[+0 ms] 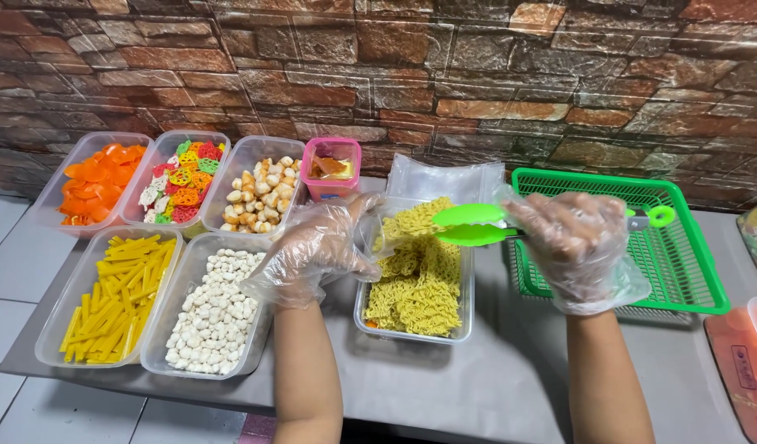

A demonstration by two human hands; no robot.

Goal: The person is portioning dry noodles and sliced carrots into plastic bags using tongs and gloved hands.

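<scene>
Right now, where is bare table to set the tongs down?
Bare grey table lies in front of the noodle tub, between the forearms. The green basket looks empty too. The left side is packed with tubs; the tongs hover over the noodles.

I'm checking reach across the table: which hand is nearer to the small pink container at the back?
Left. The left hand sits just below the pink container, at the noodle tub's near corner. The right hand holds green tongs farther right, before the green basket.
</scene>
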